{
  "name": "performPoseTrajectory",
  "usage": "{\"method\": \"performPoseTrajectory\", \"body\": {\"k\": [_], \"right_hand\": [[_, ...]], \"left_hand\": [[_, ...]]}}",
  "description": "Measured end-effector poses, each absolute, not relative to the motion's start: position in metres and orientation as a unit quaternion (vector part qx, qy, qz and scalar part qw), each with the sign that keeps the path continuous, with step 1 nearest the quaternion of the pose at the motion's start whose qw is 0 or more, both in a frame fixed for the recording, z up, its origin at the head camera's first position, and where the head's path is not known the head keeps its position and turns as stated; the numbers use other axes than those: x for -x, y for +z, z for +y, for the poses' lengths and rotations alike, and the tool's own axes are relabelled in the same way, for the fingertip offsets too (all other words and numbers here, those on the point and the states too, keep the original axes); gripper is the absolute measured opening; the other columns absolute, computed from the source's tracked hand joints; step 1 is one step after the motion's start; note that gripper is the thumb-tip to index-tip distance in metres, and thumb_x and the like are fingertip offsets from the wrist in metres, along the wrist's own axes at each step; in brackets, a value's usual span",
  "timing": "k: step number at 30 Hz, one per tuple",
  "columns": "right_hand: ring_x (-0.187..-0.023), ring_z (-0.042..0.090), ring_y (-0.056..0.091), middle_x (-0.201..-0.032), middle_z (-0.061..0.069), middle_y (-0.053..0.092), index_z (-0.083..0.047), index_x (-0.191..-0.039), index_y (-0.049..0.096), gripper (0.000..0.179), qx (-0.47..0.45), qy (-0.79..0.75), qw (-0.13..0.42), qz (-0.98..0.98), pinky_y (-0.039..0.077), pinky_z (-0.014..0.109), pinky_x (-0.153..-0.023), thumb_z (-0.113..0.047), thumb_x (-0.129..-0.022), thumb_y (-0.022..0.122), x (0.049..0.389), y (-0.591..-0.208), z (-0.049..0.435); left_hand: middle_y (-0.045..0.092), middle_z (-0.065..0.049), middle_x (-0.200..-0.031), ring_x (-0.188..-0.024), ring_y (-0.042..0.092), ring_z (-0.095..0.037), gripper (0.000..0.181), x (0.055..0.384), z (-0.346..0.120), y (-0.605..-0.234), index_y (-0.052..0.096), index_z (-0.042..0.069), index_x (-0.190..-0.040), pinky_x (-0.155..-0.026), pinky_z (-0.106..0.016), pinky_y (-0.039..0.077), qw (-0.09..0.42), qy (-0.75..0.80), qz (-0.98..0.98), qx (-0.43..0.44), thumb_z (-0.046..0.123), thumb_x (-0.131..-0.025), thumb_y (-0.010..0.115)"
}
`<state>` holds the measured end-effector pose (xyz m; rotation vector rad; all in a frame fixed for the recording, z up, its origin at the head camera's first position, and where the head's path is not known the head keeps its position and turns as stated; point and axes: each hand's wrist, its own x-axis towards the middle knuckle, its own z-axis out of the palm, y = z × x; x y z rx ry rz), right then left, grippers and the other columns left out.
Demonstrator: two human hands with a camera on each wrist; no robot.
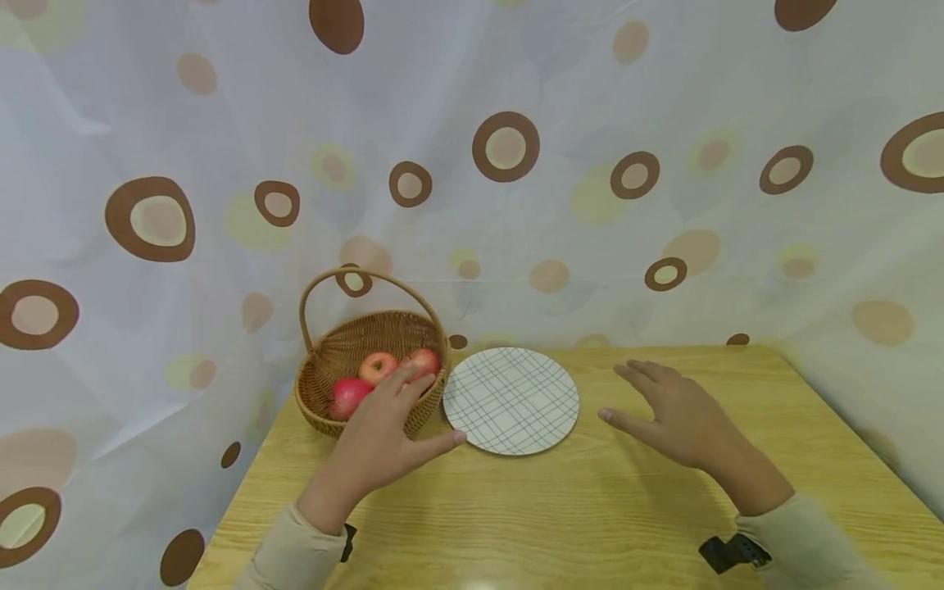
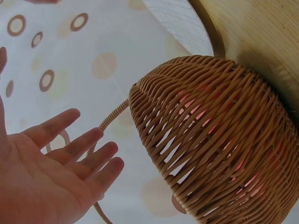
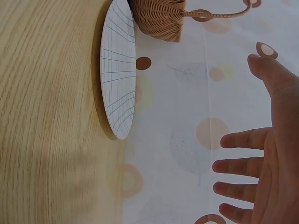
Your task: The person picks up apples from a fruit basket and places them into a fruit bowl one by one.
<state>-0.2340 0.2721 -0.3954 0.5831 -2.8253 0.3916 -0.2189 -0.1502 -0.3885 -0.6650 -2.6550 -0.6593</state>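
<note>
A brown wicker basket (image 1: 369, 328) with a tall arched handle stands at the back left of the table. Inside it lie several red fruits that look like apples (image 1: 378, 368), partly hidden behind my left hand. My left hand (image 1: 383, 434) hovers in front of the basket, fingers straight and thumb spread, holding nothing. Right beside the basket lies a round white plate (image 1: 512, 401) with thin dark crossing lines. To the plate's right, my right hand (image 1: 682, 418) is held in the air, its fingers extended and nothing in them.
The light wooden table (image 1: 516, 524) reaches back to a white curtain (image 1: 560, 246) with brown and beige dots, which also hangs along both sides. Dark straps (image 1: 733, 553) show at both wrists, by the pale sleeves.
</note>
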Motion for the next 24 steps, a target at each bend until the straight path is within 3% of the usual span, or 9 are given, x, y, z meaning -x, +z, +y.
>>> {"method": "performPoseTrajectory", "body": {"k": [17,24], "right_hand": [[-0.140,0.052,0.052,-0.157,0.024,0.053,-0.009,-0.157,0.051,0.077,-0.208,0.151,0.127,-0.958,0.045,0.074,-0.108,-0.060,-0.101,0.063,0.237,-0.415,0.261],[-0.143,0.053,0.049,-0.159,0.025,0.050,-0.008,-0.158,0.050,0.078,-0.205,0.161,0.118,-0.958,0.042,0.076,-0.111,-0.060,-0.102,0.062,0.237,-0.422,0.257]], "left_hand": [[0.054,-0.011,-0.156,-0.144,0.053,-0.034,0.086,0.218,-0.137,-0.408,0.065,0.010,-0.146,-0.118,-0.058,0.045,0.215,-0.259,-0.905,0.259,0.067,-0.083,0.081],[0.059,-0.009,-0.150,-0.139,0.058,-0.029,0.080,0.219,-0.129,-0.413,0.066,0.008,-0.141,-0.116,-0.051,0.051,0.231,-0.280,-0.890,0.276,0.061,-0.084,0.084]]}}
